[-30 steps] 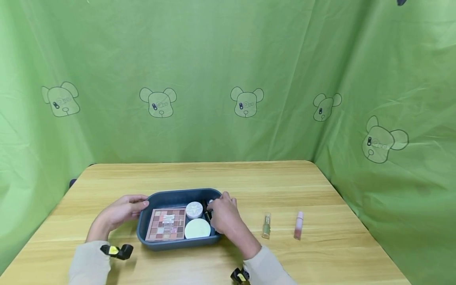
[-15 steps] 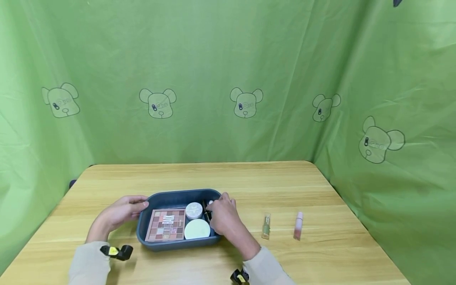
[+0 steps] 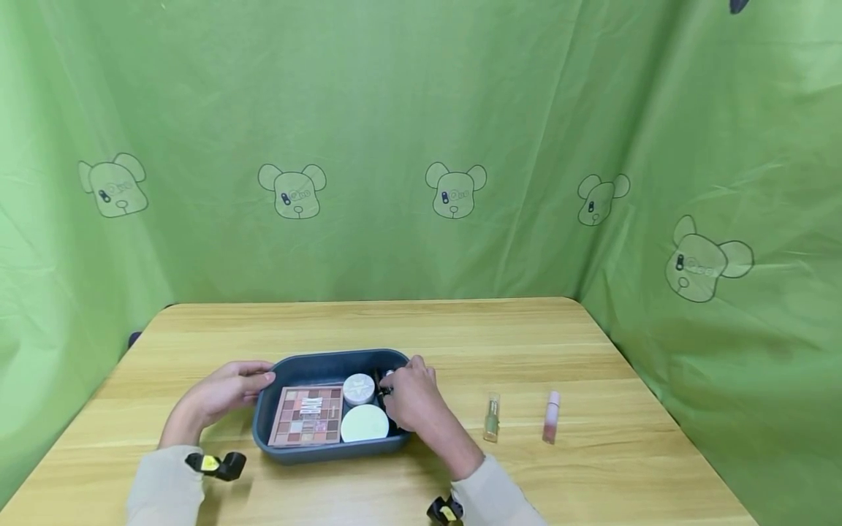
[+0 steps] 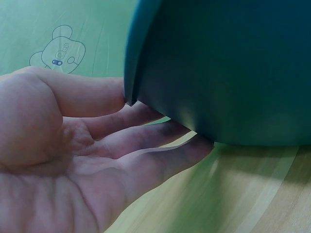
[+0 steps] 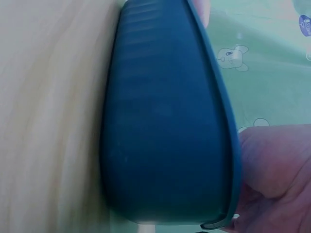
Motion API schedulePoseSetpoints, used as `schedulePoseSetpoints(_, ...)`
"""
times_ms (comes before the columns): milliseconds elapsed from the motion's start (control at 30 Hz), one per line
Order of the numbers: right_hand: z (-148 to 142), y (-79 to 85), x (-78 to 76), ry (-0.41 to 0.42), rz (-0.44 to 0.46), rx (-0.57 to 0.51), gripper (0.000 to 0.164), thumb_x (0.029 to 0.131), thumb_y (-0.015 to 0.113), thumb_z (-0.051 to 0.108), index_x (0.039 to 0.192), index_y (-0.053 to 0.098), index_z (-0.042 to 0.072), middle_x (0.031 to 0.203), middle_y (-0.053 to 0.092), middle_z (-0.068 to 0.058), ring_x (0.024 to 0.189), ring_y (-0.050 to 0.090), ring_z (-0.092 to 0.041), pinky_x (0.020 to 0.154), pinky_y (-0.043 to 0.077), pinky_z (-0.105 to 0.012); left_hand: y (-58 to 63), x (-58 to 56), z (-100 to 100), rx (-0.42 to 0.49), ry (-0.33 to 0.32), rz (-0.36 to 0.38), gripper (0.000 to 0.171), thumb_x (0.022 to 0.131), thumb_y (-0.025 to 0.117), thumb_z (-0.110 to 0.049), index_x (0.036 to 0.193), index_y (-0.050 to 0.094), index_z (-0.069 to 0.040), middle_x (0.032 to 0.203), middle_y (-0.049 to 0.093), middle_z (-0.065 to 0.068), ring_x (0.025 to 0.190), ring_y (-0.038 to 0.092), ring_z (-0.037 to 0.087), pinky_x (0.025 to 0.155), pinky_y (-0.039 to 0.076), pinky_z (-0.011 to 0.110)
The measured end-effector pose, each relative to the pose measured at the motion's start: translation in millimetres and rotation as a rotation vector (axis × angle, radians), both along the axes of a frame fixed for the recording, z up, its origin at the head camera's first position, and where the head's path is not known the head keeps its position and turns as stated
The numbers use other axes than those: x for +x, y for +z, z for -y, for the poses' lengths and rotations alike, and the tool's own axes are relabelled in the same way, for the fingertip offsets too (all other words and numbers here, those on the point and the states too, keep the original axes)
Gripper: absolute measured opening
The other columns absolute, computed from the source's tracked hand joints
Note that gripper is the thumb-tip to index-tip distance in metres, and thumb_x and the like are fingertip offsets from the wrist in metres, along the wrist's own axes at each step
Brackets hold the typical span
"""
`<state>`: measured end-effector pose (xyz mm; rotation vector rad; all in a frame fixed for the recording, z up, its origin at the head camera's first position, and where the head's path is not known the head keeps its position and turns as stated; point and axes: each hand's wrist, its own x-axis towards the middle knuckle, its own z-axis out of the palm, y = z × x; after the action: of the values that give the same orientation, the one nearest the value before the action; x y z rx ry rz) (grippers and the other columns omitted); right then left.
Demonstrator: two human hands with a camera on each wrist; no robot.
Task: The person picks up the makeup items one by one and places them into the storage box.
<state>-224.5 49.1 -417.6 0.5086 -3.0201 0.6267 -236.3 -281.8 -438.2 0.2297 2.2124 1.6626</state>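
Observation:
A dark blue tray point(image 3: 329, 451) stands on the table, holding an eyeshadow palette point(image 3: 306, 415), a small white round jar point(image 3: 358, 389) and a larger white round case point(image 3: 365, 423). My left hand point(image 3: 226, 391) is at its left end; in the left wrist view the thumb meets the rim and fairly straight fingers point(image 4: 146, 155) touch the lower wall. Over the right end, my right hand point(image 3: 414, 398) reaches in with bent fingers at a slim black tube point(image 3: 384, 394), apparently pinching it. The fingertips are hidden, and the right wrist view shows mostly the tray's outer wall point(image 5: 165, 121).
To the right of the tray lie a clear, greenish lip tube point(image 3: 492, 417) and a pink lip gloss tube point(image 3: 551, 417) on the wooden table point(image 3: 460, 336). A green curtain point(image 3: 368, 95) with bear drawings surrounds the back and sides.
The black tube at my right fingers has shifted slightly inside the tray. Both hands and the tray stay nearly in place.

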Motion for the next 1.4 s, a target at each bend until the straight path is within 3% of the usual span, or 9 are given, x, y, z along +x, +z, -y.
schedulePoseSetpoints(267, -4.1, 8.4, 1.5, 0.032, 0.005, -0.098, 0.026, 0.095, 0.068, 0.02, 0.113, 0.076, 0.003, 0.115, 0.075, -0.014, 0.108, 0.057, -0.034, 0.092, 0.04, -0.045, -0.5, 0.3, -0.4, 0.02, -0.001, -0.001, 0.053, 0.104, 0.052, -0.014, 0.142, 0.038, 0.021, 0.136, 0.056, 0.036, 0.124, 0.061, 0.039, 0.107, 0.053, 0.044)
schedulePoseSetpoints(467, -8.1, 15.3, 2.6, 0.029, 0.047, -0.157, 0.03, 0.098, 0.065, 0.021, 0.12, 0.073, 0.003, 0.12, 0.073, -0.016, 0.118, 0.061, -0.037, 0.107, 0.045, -0.05, -1.2, -0.2, 0.4, 0.008, -0.002, -0.006, 0.054, 0.104, 0.053, -0.016, 0.141, 0.038, 0.021, 0.135, 0.057, 0.035, 0.123, 0.062, 0.037, 0.106, 0.054, 0.043)
schedulePoseSetpoints(567, -10.5, 18.1, 3.2, 0.014, 0.083, -0.191, 0.031, 0.099, 0.064, 0.023, 0.123, 0.072, 0.004, 0.115, 0.072, -0.015, 0.106, 0.064, -0.029, 0.093, 0.056, -0.045, -0.7, -0.5, 0.6, 0.002, 0.0, -0.003, 0.055, 0.104, 0.053, -0.017, 0.142, 0.039, 0.02, 0.136, 0.057, 0.035, 0.124, 0.062, 0.037, 0.106, 0.054, 0.042)
schedulePoseSetpoints(667, -13.3, 20.5, 3.5, 0.008, 0.105, -0.215, 0.032, 0.1, 0.064, 0.023, 0.125, 0.071, 0.005, 0.109, 0.071, -0.011, 0.093, 0.062, -0.022, 0.078, 0.057, -0.038, -0.5, -0.5, 0.7, -0.001, -0.002, 0.0, 0.056, 0.104, 0.053, -0.018, 0.142, 0.038, 0.02, 0.137, 0.055, 0.035, 0.125, 0.061, 0.038, 0.107, 0.053, 0.042)
schedulePoseSetpoints(967, -20.5, 26.4, 5.4, 0.01, 0.123, -0.253, 0.036, 0.102, 0.061, 0.024, 0.132, 0.067, 0.005, 0.123, 0.07, -0.017, 0.115, 0.066, -0.034, 0.095, 0.059, -0.047, -0.2, 2.5, 0.7, 0.002, 0.001, 0.002, 0.056, 0.104, 0.052, -0.015, 0.143, 0.035, 0.022, 0.139, 0.052, 0.038, 0.127, 0.058, 0.043, 0.109, 0.051, 0.048)
schedulePoseSetpoints(1267, -32.8, 33.0, -0.4, -0.039, 0.079, -0.237, 0.038, 0.101, 0.062, 0.026, 0.133, 0.066, 0.006, 0.11, 0.071, -0.008, 0.091, 0.064, -0.019, 0.076, 0.058, -0.035, 1.8, 2.6, -0.7, 0.003, -0.006, 0.002, 0.055, 0.104, 0.051, -0.015, 0.142, 0.035, 0.022, 0.139, 0.052, 0.038, 0.129, 0.057, 0.043, 0.11, 0.05, 0.047)
schedulePoseSetpoints(1400, -40.2, 36.3, -3.7, -0.072, 0.073, -0.253, 0.039, 0.101, 0.062, 0.028, 0.133, 0.065, 0.006, 0.109, 0.072, -0.008, 0.096, 0.066, -0.021, 0.08, 0.059, -0.037, 3.3, 3.0, -1.9, 0.005, -0.003, 0.002, 0.056, 0.104, 0.052, -0.015, 0.142, 0.035, 0.023, 0.139, 0.052, 0.038, 0.129, 0.057, 0.043, 0.109, 0.051, 0.047)
